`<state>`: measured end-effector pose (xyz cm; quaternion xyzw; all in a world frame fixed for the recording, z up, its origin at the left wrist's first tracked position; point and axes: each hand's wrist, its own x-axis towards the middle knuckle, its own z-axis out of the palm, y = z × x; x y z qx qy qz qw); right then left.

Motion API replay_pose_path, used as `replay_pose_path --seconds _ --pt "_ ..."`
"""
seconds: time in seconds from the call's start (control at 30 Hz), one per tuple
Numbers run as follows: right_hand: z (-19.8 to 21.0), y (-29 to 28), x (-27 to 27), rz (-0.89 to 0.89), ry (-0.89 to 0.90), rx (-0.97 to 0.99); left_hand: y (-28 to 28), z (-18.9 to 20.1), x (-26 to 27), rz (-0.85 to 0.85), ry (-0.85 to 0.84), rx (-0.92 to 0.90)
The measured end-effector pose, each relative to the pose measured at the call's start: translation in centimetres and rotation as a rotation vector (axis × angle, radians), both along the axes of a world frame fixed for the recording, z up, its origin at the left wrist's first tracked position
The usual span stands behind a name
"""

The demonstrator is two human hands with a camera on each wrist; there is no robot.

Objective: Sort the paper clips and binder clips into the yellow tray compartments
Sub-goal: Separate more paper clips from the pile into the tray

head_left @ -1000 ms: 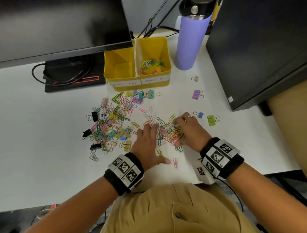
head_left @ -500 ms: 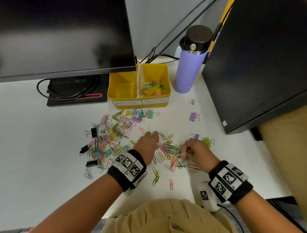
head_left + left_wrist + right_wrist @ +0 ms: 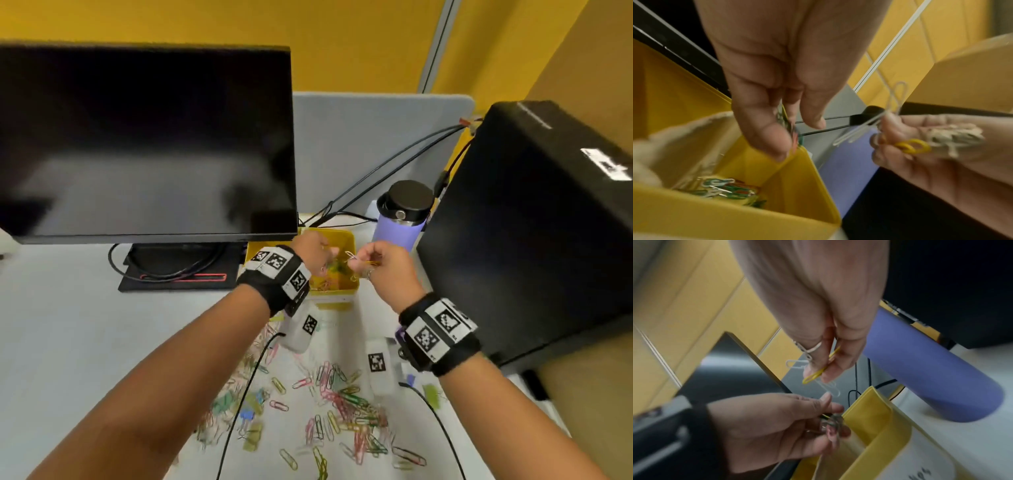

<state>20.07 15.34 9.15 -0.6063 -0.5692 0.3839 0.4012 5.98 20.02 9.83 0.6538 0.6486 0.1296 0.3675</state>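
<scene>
The yellow tray [image 3: 346, 239] stands under the monitor's right corner, with paper clips [image 3: 725, 188] lying in its right compartment. My left hand [image 3: 323, 260] hovers over that compartment and holds a small bunch of paper clips [image 3: 791, 129] between thumb and fingers. Just to its right, my right hand [image 3: 356, 262] pinches a yellow paper clip [image 3: 816, 374] and white paper clips [image 3: 865, 128] above the tray's right wall [image 3: 879, 418]. Loose paper clips and binder clips [image 3: 342, 404] lie scattered on the white table below my forearms. The tray's left compartment is hidden by my left wrist.
A black monitor [image 3: 147, 144] and its base [image 3: 178, 270] with cables stand left of the tray. A purple bottle [image 3: 400, 222] is close behind the tray on the right. A black computer case [image 3: 531, 222] walls off the right side.
Both hands have left the pile on the table and risen to the tray, each carrying paper clips. The head view has tilted upward.
</scene>
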Motion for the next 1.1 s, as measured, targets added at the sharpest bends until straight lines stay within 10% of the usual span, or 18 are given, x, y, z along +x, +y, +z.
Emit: replay_pose_path --seconds 0.23,0.43,0.63,1.1 --pt "-0.4 1.9 -1.7 0.356 -0.496 -0.042 -2.9 -0.2 -3.4 -0.078 0.128 0.110" --pt "-4.8 -5.7 1.3 0.586 -0.553 -0.027 -12.5 -3.4 -8.6 -0.351 0.188 0.030" --pt "-11.1 -11.0 -0.5 0.868 -0.697 -0.145 -19.5 -8.2 -10.6 -0.258 0.327 -0.071" --pt "-10.5 -12.8 -5.8 1.074 -0.858 -0.090 -20.8 -9.0 -11.7 -0.301 0.498 0.239"
